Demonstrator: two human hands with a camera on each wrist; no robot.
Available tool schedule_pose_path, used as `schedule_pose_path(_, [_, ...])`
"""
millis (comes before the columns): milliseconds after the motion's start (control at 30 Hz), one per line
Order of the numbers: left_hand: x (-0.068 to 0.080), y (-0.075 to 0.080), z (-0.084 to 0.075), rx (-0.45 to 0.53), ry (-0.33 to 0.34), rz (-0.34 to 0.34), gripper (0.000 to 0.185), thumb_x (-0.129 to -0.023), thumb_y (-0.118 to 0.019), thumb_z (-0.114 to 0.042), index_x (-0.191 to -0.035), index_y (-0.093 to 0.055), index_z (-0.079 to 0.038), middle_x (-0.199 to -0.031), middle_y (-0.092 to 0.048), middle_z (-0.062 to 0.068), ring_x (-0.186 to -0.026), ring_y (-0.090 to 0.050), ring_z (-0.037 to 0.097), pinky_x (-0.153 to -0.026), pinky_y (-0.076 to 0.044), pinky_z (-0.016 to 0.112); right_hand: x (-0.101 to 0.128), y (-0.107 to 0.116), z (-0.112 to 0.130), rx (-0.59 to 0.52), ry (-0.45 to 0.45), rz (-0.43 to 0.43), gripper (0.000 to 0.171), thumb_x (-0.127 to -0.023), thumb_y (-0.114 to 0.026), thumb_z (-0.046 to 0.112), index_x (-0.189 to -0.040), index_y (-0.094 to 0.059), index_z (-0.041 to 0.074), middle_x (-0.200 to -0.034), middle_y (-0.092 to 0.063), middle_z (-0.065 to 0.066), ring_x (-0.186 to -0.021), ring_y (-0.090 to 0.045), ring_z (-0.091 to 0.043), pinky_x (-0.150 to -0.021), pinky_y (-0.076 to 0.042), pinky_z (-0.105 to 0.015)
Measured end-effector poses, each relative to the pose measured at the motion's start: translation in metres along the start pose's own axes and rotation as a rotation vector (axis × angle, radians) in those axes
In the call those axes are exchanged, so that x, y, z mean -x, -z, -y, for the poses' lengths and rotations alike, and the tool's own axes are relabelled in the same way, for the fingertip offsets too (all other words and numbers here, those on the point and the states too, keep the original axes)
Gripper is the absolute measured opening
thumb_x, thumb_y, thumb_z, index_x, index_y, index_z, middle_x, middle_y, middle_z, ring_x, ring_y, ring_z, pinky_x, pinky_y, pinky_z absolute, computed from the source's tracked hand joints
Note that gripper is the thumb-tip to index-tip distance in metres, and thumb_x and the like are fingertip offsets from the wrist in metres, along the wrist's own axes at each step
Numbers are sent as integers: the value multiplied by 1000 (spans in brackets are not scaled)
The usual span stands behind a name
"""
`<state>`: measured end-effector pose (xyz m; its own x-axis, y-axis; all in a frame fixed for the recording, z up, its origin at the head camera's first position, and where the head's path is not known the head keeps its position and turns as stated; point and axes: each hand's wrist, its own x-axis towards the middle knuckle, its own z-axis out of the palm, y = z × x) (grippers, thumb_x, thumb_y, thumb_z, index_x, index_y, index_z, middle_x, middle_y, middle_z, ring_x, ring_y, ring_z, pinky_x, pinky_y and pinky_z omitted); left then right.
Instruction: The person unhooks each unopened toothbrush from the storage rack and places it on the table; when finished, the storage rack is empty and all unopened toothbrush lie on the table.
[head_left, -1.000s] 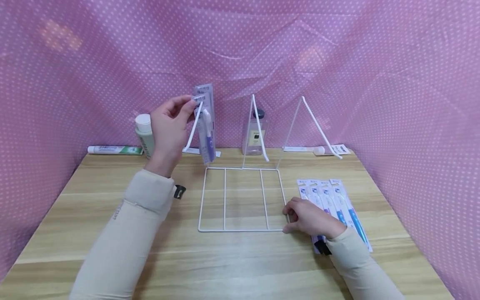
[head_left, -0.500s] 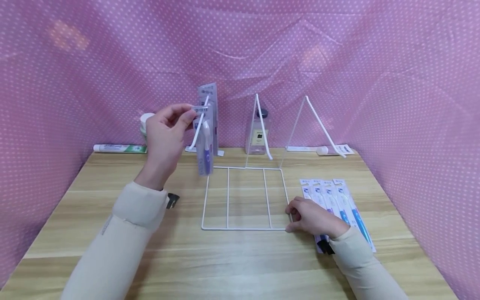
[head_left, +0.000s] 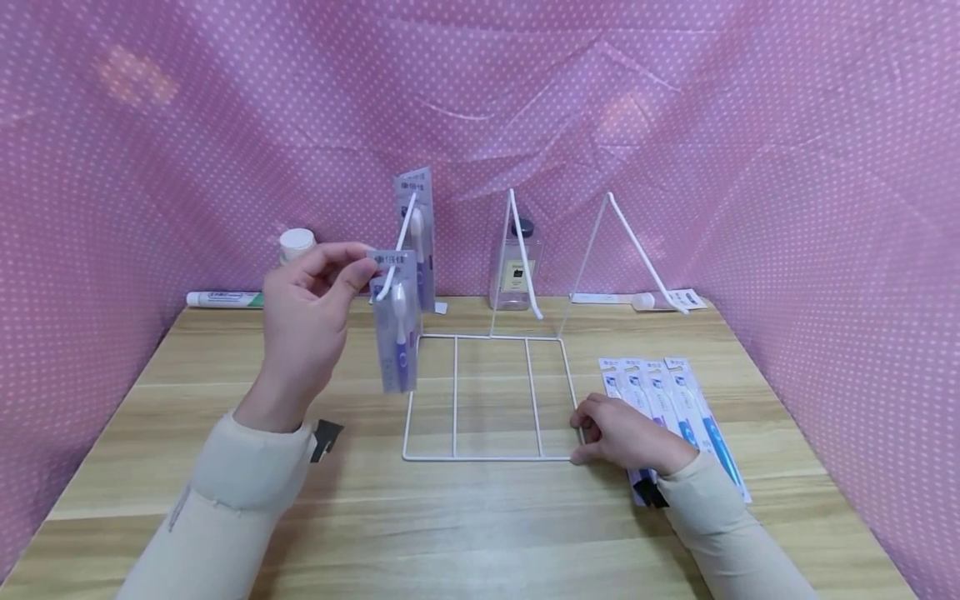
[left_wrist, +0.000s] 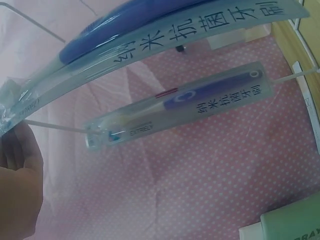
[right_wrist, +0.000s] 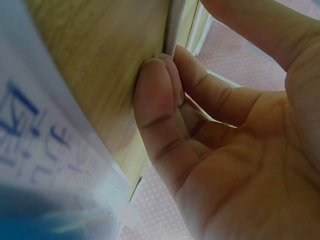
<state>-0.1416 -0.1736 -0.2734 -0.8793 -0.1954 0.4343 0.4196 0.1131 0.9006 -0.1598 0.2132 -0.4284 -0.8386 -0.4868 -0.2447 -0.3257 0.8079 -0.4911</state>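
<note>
My left hand point(head_left: 311, 325) pinches the top of a packaged toothbrush point(head_left: 396, 342) with a purple handle, at the front end of the left prong of a white wire rack point(head_left: 472, 458). The prong's tip shows in front of the package. Farther back on that prong hangs another packaged toothbrush point(left_wrist: 190, 102); a second card edge shows behind it in the head view. My right hand point(head_left: 626, 433) grips the right front corner of the rack's base, its fingers curled at the wire. Beside and partly under the right forearm lie several packaged toothbrushes point(head_left: 686, 408).
A clear bottle point(head_left: 516, 275) with a black cap stands behind the rack. At the back left are a white-capped green bottle point(head_left: 297, 242) and a toothpaste tube point(head_left: 225, 299). Another tube point(head_left: 660, 301) lies back right. Pink dotted cloth surrounds the wooden table point(head_left: 480, 533).
My left hand has drawn the packaged toothbrush forward and down along the left prong, away from the one hanging behind. My right hand stays on the rack's corner.
</note>
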Motion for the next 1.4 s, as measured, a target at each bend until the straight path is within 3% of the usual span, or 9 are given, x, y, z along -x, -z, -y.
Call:
schedule_pose_path(433, [26,7,-14,-26,22,-2,17,-99,-72,-16,-112,-76,-6,-100,-74,2,-86,-67,16,-81,-60,21,1,-2,-1,15,23,-20,40,-83,-91,27,-110,-70,7,-94,-60,4,-84,-55,-11,-75,-49,-28])
schedule_pose_path(667, [35,10,-25,-24,-3,-15,20,-97,-75,-18,-111,-76,-5,-97,-74,4,-80,-68,16,-77,-60,22,1,-2,0,16,22,-25,39,-82,-91,27,-109,-70,8,-94,-60,4,-83,-55,-11,-75,-49,-28])
schedule_pose_path(933, [44,10,-40,64,-64,7,11,-97,-74,-6,-106,-76,-1,-91,-75,7,-74,-66,15,-72,-59,22,3,-2,2,24,45,-36,41,-81,-92,28,-108,-70,7,-95,-62,3,-83,-55,-10,-77,-50,-29])
schedule_pose_path(1100, [50,17,-42,119,-97,-34,10,-95,-72,3,-105,-75,3,-89,-75,7,-72,-68,14,-71,-59,21,2,-2,3,18,38,-33,40,-81,-92,27,-108,-70,7,-95,-61,3,-84,-56,-11,-77,-50,-29])
schedule_pose_path(1267, [45,30,-27,76,-35,-83,11,-96,-72,1,-106,-76,2,-88,-74,7,-72,-67,14,-70,-60,21,1,-2,2,22,20,-25,39,-82,-92,26,-109,-70,8,-95,-61,4,-84,-56,-11,-77,-51,-29])
schedule_pose_path(1400, [31,40,-1,38,111,-87,14,-97,-75,-12,-109,-76,-4,-91,-73,3,-76,-65,12,-71,-59,20,1,-1,1,22,19,-20,39,-82,-91,25,-109,-69,7,-95,-62,3,-84,-56,-11,-77,-51,-29])
